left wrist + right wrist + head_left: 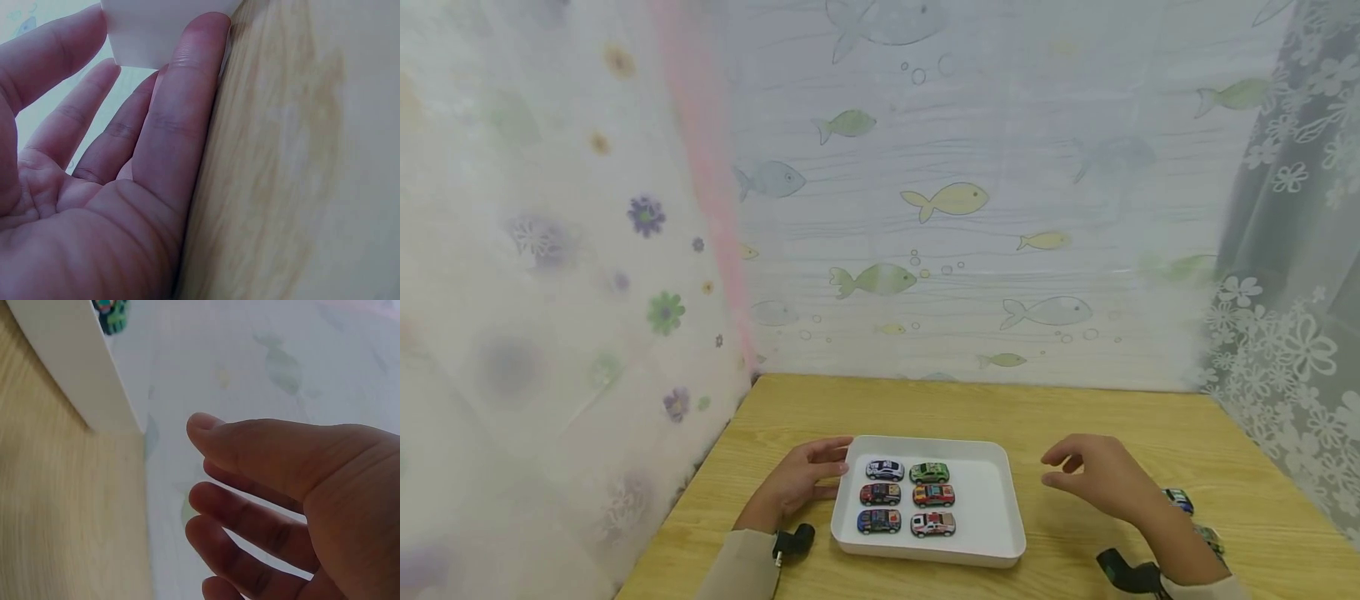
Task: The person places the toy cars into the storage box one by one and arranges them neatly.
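Observation:
A white rectangular tray (988, 504) lies on the wooden table in the head view. Its left half holds toy cars in two columns: a white-and-purple car (884, 471), a dark red one (880, 495) and a blue one (878, 522) on the left; a green car (929, 473), a red-and-yellow one (933, 496) and a white-and-red one (933, 525) beside them. My left hand (805, 479) touches the tray's left side with extended fingers (181, 106). To the tray's right, my right hand (1097, 477) hovers with loosely bent fingers, nothing between them and the thumb (250, 444).
Two more toy cars, a blue-and-white one (1180, 500) and a greenish one (1210, 540), sit on the table (985, 408) right of my right forearm, partly hidden by it. A fish-patterned curtain (970, 250) hangs behind the table, with other curtains at both sides.

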`<state>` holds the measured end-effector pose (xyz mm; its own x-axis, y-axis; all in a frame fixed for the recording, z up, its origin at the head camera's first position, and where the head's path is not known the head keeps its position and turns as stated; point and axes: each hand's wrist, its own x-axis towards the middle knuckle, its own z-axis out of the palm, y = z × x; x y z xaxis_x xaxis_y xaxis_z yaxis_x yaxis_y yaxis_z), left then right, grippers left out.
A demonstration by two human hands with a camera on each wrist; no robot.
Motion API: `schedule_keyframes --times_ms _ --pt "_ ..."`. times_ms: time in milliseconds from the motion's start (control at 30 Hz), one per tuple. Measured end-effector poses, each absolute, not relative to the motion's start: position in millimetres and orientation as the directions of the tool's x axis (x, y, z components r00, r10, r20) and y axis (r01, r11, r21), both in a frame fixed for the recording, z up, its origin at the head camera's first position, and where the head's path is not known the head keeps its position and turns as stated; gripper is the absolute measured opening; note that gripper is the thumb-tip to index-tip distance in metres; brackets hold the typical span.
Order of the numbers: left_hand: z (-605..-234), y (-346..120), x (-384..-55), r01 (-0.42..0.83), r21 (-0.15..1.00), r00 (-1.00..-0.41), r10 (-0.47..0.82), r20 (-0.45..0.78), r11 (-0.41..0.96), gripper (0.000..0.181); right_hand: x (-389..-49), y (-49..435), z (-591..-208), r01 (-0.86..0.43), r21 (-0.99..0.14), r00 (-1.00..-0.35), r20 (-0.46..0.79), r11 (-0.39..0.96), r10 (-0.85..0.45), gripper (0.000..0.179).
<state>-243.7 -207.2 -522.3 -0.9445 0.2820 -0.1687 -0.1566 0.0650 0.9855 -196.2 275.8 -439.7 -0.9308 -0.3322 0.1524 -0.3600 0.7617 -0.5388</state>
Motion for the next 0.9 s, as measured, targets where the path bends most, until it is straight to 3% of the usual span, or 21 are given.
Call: schedule_keyframes --times_ms 567,900 --pt "-523 -207 -244 -0.156 0.985 -0.942 0.288 -0.171 0.075 0.057 -199 343 -432 -0.223 -0.492 -0.975 0.116 0.842 -0.19 0.043" --pt "-523 -205 -244 -0.147 0.987 -0.942 0.296 -0.161 0.068 0.057 -209 382 -443 -0.132 -0.471 -0.989 0.004 0.872 -0.147 0.055"
